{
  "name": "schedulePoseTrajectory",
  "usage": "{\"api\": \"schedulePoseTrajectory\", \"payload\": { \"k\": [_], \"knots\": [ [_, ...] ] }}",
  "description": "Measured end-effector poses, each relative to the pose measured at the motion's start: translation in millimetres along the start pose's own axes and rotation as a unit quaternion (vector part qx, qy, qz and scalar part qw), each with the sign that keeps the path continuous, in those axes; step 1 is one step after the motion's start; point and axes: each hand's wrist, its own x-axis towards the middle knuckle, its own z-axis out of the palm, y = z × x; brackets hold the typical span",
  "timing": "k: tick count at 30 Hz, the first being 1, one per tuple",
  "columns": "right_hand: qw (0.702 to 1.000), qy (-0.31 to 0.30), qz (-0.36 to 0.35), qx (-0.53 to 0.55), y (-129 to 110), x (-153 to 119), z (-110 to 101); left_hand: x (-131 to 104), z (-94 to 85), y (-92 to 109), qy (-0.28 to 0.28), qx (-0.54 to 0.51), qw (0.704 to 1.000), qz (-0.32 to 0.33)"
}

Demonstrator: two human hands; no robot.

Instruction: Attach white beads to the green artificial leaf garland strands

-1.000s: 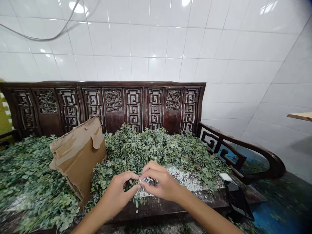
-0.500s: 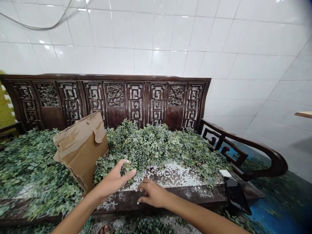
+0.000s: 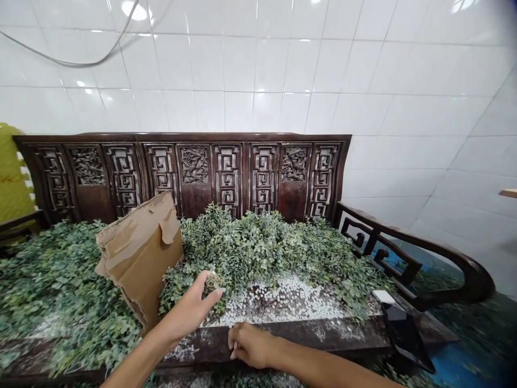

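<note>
My left hand [image 3: 200, 302] reaches over the near edge of the green leafy sprigs [image 3: 258, 242], thumb and fingers apart, with greenery behind its fingertips. To its right, my right hand [image 3: 250, 344] is closed at the dark wooden front edge of the bench [image 3: 283, 337]; whatever its curled fingers hold, if anything, is hidden. Many small white pieces [image 3: 291, 299] lie scattered on the seat just beyond my right hand. A torn piece of brown cardboard [image 3: 149, 258] stands upright among the sprigs, left of my left hand.
The carved wooden backrest [image 3: 196, 199] runs along the white tiled wall. At the right are the curved armrest [image 3: 428, 253], a black phone-like object [image 3: 406, 334] and a small white block [image 3: 383, 296]. More sprigs [image 3: 60, 269] cover the left seat. A yellow object [image 3: 14, 172] stands far left.
The fingers of my right hand have drawn closed. My left hand stays spread near the sprigs. The whole view has shifted slightly, with the bench sitting lower in it.
</note>
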Motion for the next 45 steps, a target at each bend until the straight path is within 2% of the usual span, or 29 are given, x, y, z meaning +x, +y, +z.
{"api": "schedulePoseTrajectory", "payload": {
  "k": [3,6,8,10,14,16,19,22,25,27,29,35,45],
  "knots": [
    [1.0,0.021,-0.017,0.006,-4.5,1.0,-17.0,3.9,2.4,-1.8,0.013,0.029,0.998,0.049],
    [0.993,0.091,-0.021,0.072,-17.5,1.4,-42.2,6.6,6.6,-1.5,0.032,0.036,0.993,0.106],
    [0.974,0.164,0.006,0.157,-30.0,1.0,-59.8,6.6,9.2,1.6,0.036,0.042,0.99,0.129],
    [0.942,0.223,0.012,0.253,-42.8,0.0,-75.4,5.2,11.4,5.4,0.028,0.053,0.988,0.139],
    [0.87,0.286,-0.005,0.401,-61.8,-4.9,-98.6,1.5,15.6,6.1,0.012,0.032,0.993,0.116],
    [0.852,0.306,-0.013,0.424,-68.2,-9.3,-107.3,0.4,18.1,2.7,0.021,0.007,0.997,0.071],
    [0.842,0.344,-0.023,0.414,-75.9,-16.6,-116.7,-0.4,21.8,-1.5,0.051,-0.002,0.999,0.017],
    [0.841,0.376,-0.028,0.389,-82.0,-21.6,-119.6,-1.5,24.8,0.0,0.062,0.029,0.996,0.063],
    [0.86,0.384,-0.022,0.335,-86.9,-23.4,-116.8,-3.8,26.8,5.4,0.059,0.052,0.985,0.151],
    [0.872,0.389,-0.019,0.297,-89.9,-23.1,-113.8,-6.0,27.6,8.4,0.067,0.052,0.98,0.179],
    [0.872,0.384,-0.018,0.302,-93.0,-22.0,-111.1,-8.2,28.2,9.9,0.071,0.05,0.979,0.186],
    [0.834,0.362,-0.01,0.416,-101.8,-17.5,-108.2,-13.1,28.4,10.0,0.049,0.042,0.976,0.206],
    [0.831,0.361,-0.008,0.424,-102.2,-18.5,-107.5,-15.1,27.1,13.1,0.044,0.031,0.979,0.197]
  ]
}}
